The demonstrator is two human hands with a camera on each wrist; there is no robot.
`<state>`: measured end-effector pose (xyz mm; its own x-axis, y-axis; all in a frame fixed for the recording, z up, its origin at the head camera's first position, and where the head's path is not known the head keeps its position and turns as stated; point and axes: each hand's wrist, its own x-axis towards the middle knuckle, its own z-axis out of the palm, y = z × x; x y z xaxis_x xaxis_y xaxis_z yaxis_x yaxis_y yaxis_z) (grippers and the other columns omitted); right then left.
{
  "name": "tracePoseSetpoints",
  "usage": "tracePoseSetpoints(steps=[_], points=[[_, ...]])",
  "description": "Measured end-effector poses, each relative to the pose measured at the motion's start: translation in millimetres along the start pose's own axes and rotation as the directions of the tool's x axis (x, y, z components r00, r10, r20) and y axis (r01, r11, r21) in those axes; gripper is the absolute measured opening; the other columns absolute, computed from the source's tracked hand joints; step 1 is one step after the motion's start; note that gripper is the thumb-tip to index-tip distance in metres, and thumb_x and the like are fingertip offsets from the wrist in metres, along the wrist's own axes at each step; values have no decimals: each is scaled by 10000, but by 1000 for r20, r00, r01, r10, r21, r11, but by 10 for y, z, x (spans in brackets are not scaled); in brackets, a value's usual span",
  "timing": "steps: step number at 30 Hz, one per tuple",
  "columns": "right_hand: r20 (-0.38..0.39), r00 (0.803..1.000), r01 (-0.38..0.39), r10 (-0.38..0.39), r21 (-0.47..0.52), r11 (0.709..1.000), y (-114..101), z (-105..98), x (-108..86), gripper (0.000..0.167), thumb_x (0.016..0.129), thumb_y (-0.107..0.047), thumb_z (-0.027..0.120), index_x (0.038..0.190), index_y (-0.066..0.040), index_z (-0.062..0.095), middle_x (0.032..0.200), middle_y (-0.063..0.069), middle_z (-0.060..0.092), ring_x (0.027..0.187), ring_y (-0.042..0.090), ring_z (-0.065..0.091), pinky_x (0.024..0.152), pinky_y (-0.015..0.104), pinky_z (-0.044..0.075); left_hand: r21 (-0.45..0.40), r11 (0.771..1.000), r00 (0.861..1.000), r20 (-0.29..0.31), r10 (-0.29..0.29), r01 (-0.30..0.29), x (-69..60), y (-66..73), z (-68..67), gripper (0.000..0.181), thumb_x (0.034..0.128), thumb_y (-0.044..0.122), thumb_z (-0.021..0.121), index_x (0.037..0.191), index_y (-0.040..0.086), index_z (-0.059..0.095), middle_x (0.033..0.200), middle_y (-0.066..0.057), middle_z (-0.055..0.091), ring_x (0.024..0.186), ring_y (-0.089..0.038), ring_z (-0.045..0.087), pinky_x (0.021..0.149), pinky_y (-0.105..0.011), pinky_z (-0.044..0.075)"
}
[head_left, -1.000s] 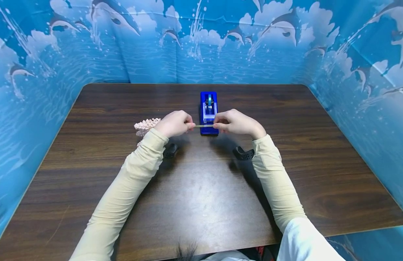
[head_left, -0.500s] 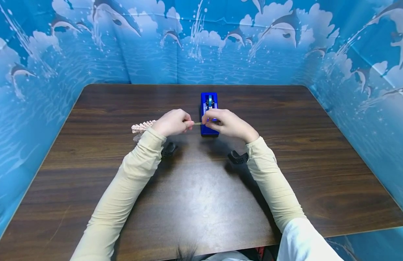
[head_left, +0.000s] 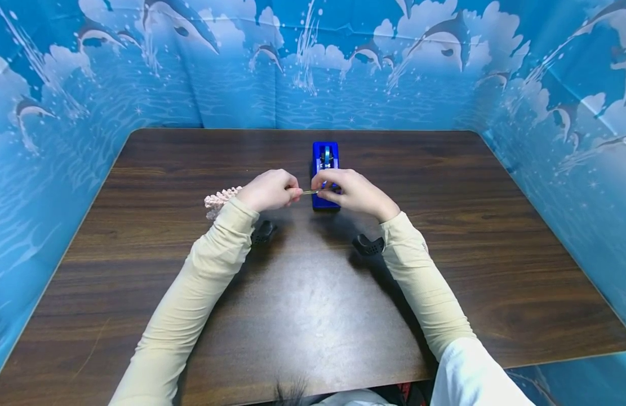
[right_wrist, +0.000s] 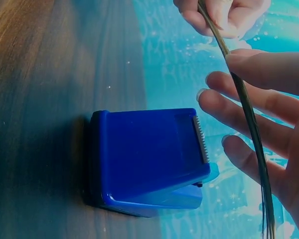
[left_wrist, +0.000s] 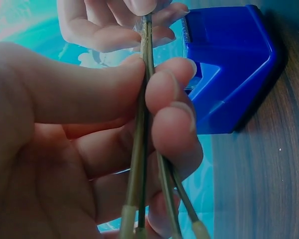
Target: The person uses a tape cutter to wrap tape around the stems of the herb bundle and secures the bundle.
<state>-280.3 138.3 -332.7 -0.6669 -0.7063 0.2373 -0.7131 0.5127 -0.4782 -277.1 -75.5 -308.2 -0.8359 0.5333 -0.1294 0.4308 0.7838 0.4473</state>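
Between my two hands runs a slim bundle of green-brown stems, with pale pink blossoms showing past the left wrist. My left hand pinches the stems between thumb and fingertips. Below that grip, in the left wrist view, the stems fan apart into several strands. My right hand holds the other end with its thumb on the bundle; the remaining fingers are spread. Just behind the hands stands a blue tape dispenser, partly covered by the right hand in the head view.
The dispenser's toothed cutting edge faces the right hand's fingers. A brown wood-grain table lies beneath the arms. Blue dolphin-print cloth hangs round its back and sides. A black wrist device sits under each forearm.
My right hand has shifted left along the stems toward the left hand, now covering part of the dispenser. The left hand moved only slightly and keeps its grip.
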Motion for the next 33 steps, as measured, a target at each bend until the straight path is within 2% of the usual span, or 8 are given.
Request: tracePoseSetpoints(steps=[9, 15, 21, 24, 29, 33], points=[[-19, 1000, 2, -2, -12, 1000, 43, 11, -13, 145, 936, -145, 633, 1043, -76, 701, 1031, 53, 685, 919, 176, 627, 853, 380, 508, 4, 1000, 1000, 15, 5, -5, -34, 23, -8, 255, 985, 175, 529, 848, 18, 677, 662, -1, 588, 646, -142, 524, 635, -269, 389], [-37, 999, 12, -12, -3, 1000, 76, 27, -12, 169, 924, -135, 647, 1048, -61, 734, 1153, 110, 661, 1074, 239, 615, 942, 389, 493, 4, 1000, 1000, 14, 21, -21, -34, 21, -15, 248, 980, 157, 536, 808, 34, 665, 651, -1, 579, 634, -142, 514, 618, -262, 378], [4, 1000, -21, 21, 19, 1000, 88, 50, 2, 176, 931, -154, 640, 1021, -32, 729, 1216, 129, 636, 1139, 264, 589, 989, 404, 466, 21, 999, 999, 5, 41, -41, -22, 8, -5, 233, 969, 150, 561, 800, 31, 669, 647, -11, 591, 639, -152, 531, 629, -280, 394], [32, 998, -48, 47, 31, 998, 76, 62, 7, 170, 937, -152, 632, 994, -14, 712, 1136, 116, 655, 1077, 251, 608, 966, 418, 473, 31, 999, 999, -13, 30, -30, -20, 5, 4, 211, 956, 159, 585, 817, 33, 683, 661, -11, 605, 667, -166, 555, 658, -304, 412], [64, 993, -98, 96, 27, 995, 38, 78, 20, 137, 937, -156, 633, 990, -39, 679, 969, 82, 662, 870, 214, 588, 862, 444, 496, 56, 998, 998, -58, 10, -7, -28, 10, 5, 172, 924, 171, 631, 811, 55, 689, 674, 2, 571, 687, -192, 526, 652, -324, 398], [83, 987, -142, 138, 43, 989, 16, 82, 22, 158, 922, -155, 654, 1021, -33, 675, 968, 89, 687, 852, 204, 597, 856, 442, 508, 71, 997, 996, -87, 3, 4, -38, 19, -6, 149, 906, 175, 651, 813, 64, 685, 666, 8, 549, 696, -206, 522, 657, -345, 401]])
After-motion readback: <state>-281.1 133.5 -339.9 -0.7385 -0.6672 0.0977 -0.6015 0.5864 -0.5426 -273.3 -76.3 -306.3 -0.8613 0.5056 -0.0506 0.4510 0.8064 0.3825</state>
